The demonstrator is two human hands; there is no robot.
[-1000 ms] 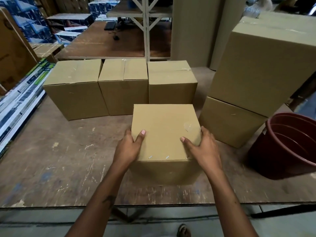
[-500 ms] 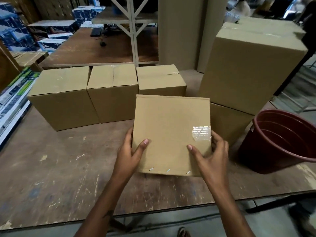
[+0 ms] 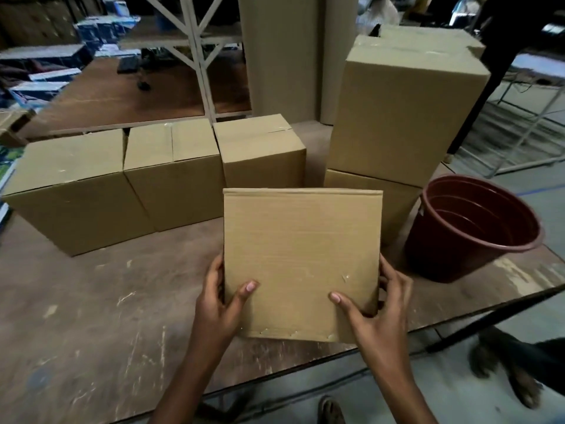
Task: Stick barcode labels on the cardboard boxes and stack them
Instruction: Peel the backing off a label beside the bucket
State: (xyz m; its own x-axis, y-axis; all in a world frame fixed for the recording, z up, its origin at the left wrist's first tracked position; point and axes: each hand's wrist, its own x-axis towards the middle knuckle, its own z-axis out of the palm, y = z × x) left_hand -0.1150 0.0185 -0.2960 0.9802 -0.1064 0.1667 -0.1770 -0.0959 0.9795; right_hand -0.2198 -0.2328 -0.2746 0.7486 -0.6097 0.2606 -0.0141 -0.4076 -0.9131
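Between the two hands, a small cardboard box [image 3: 301, 264] is held up off the table [image 3: 91, 316], its broad face turned toward the camera and its lower edge showing a row of staples. Left hand [image 3: 218, 304] grips the box's left side, thumb pressed on the front face and fingers wrapped behind; right hand [image 3: 374, 313] grips the right side the same way, thumb on the front, fingers curled round the edge. Beyond the hands, three closed cardboard boxes stand in a row on the table, touching one another: the left box [image 3: 70, 191], the middle box [image 3: 174, 175] and the right box [image 3: 263, 154]. Ahead and to the right of the right hand rises a stack of two, a large upper box [image 3: 403, 111] sitting on a lower box [image 3: 382, 197] that is partly hidden behind the held one. Just right of that stack, near the table's edge, stands a dark red plastic bucket [image 3: 470, 231], upright and open. Below the hands, beyond the table's near edge, a sandalled foot [image 3: 330, 411] shows on the floor.
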